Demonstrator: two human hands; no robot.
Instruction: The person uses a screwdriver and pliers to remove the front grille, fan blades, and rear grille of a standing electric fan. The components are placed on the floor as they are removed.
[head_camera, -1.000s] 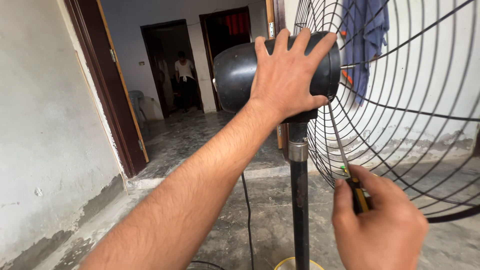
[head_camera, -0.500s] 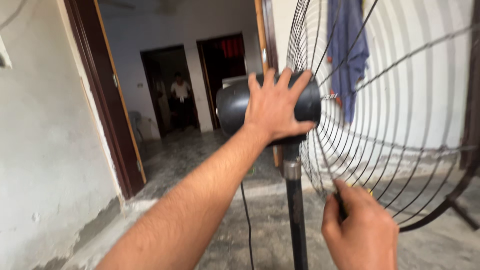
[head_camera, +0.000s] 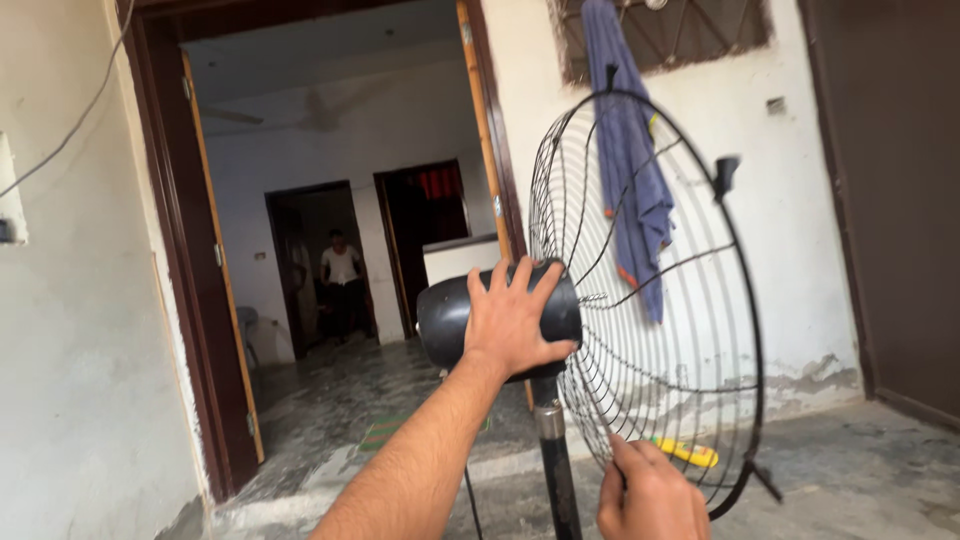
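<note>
A pedestal fan stands in front of me, with a black motor housing (head_camera: 445, 320), a round black wire grill (head_camera: 690, 310) and a dark pole (head_camera: 553, 465). My left hand (head_camera: 513, 318) lies over the housing, fingers spread and gripping it from the rear. My right hand (head_camera: 650, 497) is curled into a fist against the grill's lowest wires. A yellow-handled tool was in that fist a second ago; the hand hides it now. No blades are visible inside the grill.
A blue cloth (head_camera: 628, 170) hangs on the wall behind the grill. A yellow object (head_camera: 688, 453) lies on the floor beyond it. A wooden door frame (head_camera: 195, 300) opens to rooms where a person (head_camera: 342, 275) stands. A dark door (head_camera: 890, 200) is at the right.
My view has pulled back and up, so the whole grill now shows, turned more edge-on. Both hands stay at the fan, and the tool in my right fist is no longer visible.
</note>
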